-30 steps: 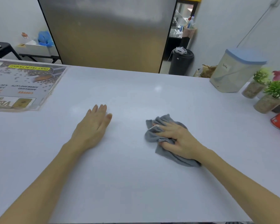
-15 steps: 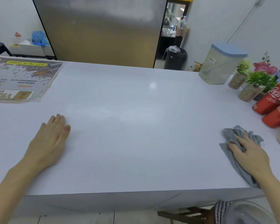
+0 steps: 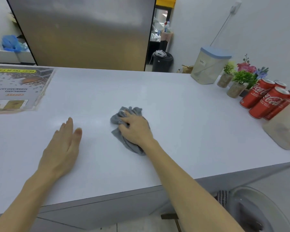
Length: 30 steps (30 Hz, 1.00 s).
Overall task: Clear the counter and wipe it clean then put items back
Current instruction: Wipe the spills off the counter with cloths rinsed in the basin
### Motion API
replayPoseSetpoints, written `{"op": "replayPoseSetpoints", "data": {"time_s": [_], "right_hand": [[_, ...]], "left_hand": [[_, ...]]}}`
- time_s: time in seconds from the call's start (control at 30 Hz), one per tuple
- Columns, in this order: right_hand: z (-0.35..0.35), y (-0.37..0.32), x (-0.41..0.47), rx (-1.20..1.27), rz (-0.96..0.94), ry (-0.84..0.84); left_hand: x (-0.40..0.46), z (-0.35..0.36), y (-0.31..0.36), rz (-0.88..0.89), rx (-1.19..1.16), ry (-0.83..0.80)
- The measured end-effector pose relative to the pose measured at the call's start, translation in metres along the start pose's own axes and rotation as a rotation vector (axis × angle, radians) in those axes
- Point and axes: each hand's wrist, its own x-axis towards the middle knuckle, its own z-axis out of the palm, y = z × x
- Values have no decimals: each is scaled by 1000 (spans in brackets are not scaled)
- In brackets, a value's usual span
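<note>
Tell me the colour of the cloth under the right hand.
Grey: the cloth is a plain grey, crumpled under the right hand; seen in the head view.

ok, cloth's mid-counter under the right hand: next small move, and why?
Probably sweep the crumpled grey cloth left, toward the flat left hand: the right hand grips it mid-way along the white counter, and the stretch between the hands looks unwiped.

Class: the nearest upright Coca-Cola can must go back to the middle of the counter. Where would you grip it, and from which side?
Probably grip the nearest Coca-Cola can round its mid-body, coming from its open left side over the bare counter. Its round upright wall suits wrapping fingers; other cans crowd behind it, and a pale container stands close on its near right.
</note>
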Motion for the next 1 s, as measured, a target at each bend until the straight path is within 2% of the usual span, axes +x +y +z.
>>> {"op": "replayPoseSetpoints", "data": {"time_s": [0.1,0.2,0.27,0.33,0.47,0.6,0.7,0.83,1.0], "right_hand": [[17,-51,19,96,-100,-194],[25,-81,3,152,-228,-373],[23,-71,-17,178,-312,-455],[5,-36,-34,204,-327,-455],[-73,62,-68,231,-158,-262],[-146,150,-120,264,192,27],[-166,184,-151,76,409,208],[-145,165,-160,-256,591,255],[-68,94,-123,-347,731,325]], "left_hand": [[3,-4,-3,9,-187,76],[6,-3,-7,4,-189,103],[2,0,-5,5,-100,78],[-6,4,1,29,-66,43],[-18,8,5,72,-16,-30],[-18,10,0,87,30,-51],[-17,11,-1,93,25,-43],[-19,10,1,82,-33,-33],[-19,10,3,70,-76,-12]]}}
